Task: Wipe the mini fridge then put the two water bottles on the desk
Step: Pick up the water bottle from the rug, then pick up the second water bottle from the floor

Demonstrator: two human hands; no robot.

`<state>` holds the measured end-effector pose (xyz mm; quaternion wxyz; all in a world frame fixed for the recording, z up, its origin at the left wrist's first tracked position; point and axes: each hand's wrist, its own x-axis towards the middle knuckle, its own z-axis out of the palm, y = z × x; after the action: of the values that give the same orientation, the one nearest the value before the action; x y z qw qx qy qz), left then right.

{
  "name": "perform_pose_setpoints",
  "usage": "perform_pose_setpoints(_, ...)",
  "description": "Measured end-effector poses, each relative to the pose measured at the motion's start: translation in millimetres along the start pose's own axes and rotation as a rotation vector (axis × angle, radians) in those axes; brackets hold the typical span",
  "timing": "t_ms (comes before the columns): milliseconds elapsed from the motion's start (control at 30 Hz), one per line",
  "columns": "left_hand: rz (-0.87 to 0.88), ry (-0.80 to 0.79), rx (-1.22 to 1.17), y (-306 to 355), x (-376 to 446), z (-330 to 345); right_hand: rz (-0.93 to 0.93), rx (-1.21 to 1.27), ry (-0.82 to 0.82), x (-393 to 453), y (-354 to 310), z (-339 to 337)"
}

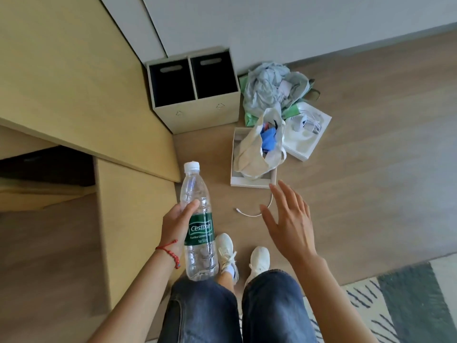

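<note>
floor: pale wood planks (371, 144) | wall: grey (296, 26) | cabinetry: light wood (61, 70) | rug: patterned (408, 305)

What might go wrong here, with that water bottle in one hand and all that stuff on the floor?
1. The left hand grips the water bottle only around its middle, so it might slip and drop near the white shoes.
2. A white cable lies on the floor just ahead of the feet, so a step forward could snag it.
3. The right hand is open and empty, so only one bottle is being carried.

1 bottle (199, 226), 2 bins (195, 91), 2 shoes (226, 251)
</note>
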<state>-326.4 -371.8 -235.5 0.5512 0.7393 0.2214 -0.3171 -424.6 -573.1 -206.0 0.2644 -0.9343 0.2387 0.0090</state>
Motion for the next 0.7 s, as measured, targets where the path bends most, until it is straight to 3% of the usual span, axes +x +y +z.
perform_pose_setpoints(367, -0.085, 0.178, -0.076, 6.9, 73.8, 4.9, -0.119, 0.001, -0.181, 96.0, 20.5, 47.2)
perform_pose_setpoints(700, -0.065, 0.196, -0.086, -25.4, 166.4, 14.0, -0.282, -0.020, -0.286, 179.3, 35.2, 124.8)
